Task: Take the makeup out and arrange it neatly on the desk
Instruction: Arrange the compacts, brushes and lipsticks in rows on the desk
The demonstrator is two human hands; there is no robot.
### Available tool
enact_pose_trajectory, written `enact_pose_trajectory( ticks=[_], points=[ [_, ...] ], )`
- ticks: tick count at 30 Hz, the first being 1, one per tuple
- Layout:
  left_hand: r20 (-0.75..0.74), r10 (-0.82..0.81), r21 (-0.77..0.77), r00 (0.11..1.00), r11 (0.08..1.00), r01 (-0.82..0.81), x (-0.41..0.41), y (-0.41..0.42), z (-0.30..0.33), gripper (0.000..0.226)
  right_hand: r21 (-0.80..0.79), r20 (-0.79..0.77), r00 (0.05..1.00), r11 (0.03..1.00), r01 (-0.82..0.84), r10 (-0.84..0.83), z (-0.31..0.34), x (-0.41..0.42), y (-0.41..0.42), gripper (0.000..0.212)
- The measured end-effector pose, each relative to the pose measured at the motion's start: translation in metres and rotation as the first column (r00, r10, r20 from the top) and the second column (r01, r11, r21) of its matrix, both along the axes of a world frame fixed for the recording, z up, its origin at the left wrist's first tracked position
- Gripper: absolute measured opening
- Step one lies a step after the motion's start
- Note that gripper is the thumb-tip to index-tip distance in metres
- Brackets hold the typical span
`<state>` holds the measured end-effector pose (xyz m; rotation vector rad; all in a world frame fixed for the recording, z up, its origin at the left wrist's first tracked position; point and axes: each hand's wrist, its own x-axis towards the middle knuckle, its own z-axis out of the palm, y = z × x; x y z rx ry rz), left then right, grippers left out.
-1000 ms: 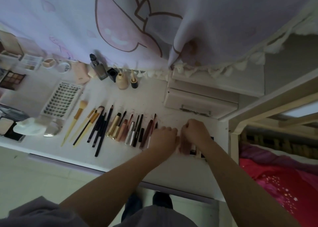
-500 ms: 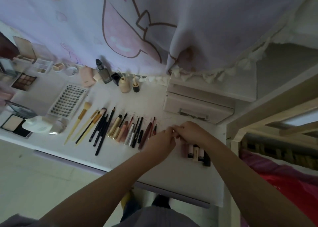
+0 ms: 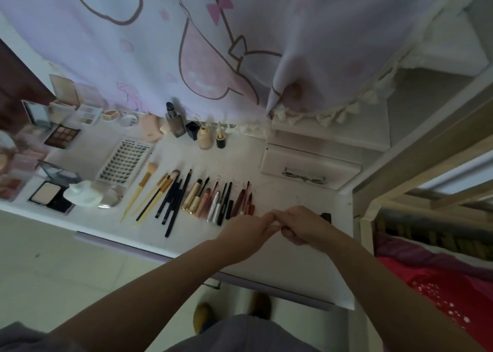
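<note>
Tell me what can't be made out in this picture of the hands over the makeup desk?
- Head view: whatever the left hand and right hand pinch between them is hidden by the fingers.
- A black item behind the right hand shows only a corner.
- Print on the lash tray is too small to read.
- The pink cases are cut by the left edge.

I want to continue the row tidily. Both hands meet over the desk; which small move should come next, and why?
Probably lower what the left hand and right hand pinch, too small to identify, beside the row's right end, the red pencil, where bare desk remains.
</note>
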<state>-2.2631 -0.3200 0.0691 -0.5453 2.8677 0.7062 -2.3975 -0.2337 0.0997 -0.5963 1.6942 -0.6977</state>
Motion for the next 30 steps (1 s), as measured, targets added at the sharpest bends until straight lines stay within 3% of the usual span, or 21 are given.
enact_pose_trajectory(
  ticks=[4, 8, 11, 15, 17, 21, 25, 30],
  points=[
    [0.074, 0.005, 0.194, 0.997, 0.981, -0.019, 0.002, -0.002, 0.002, 0.034, 0.009, 0.031, 0.998, 0.999, -0.052, 0.052, 0.002, -0.01, 0.012, 0.035],
    [0.136, 0.141, 0.455, 0.981, 0.87, -0.188, 0.003, -0.019, -0.006, 0.019, -0.011, 0.097, 0.995, 0.999, 0.038, -0.036, 0.003, -0.048, 0.025, 0.023],
    [0.103, 0.272, 0.519, 0.957, 0.806, -0.284, -0.01, -0.028, -0.006, 0.017, -0.044, -0.04, 0.996, 0.996, 0.074, -0.076, -0.012, -0.061, 0.024, 0.014],
    [-0.06, 0.47, 0.423, 0.881, 0.811, -0.404, -0.039, -0.036, -0.01, 0.026, -0.154, -0.443, 0.891, 0.987, 0.035, -0.101, -0.037, -0.051, 0.001, 0.024],
    [-0.125, 0.551, 0.384, 0.825, 0.794, -0.472, -0.05, -0.04, -0.019, 0.03, -0.211, -0.566, 0.815, 0.978, -0.002, -0.12, -0.05, -0.048, -0.013, 0.025],
    [-0.155, 0.56, 0.341, 0.814, 0.803, -0.488, -0.063, -0.042, -0.036, 0.03, -0.218, -0.657, 0.746, 0.975, -0.054, -0.106, -0.072, -0.043, -0.031, 0.023],
    [-0.253, 0.491, 0.197, 0.834, 0.87, -0.452, -0.066, -0.041, -0.056, 0.025, -0.24, -0.687, 0.721, 0.965, -0.103, -0.094, -0.087, -0.044, -0.038, 0.015],
    [-0.21, 0.486, 0.127, 0.848, 0.874, -0.469, -0.072, -0.041, -0.064, 0.027, -0.201, -0.689, 0.724, 0.968, -0.148, -0.032, -0.091, -0.052, -0.042, 0.016]
  ],
)
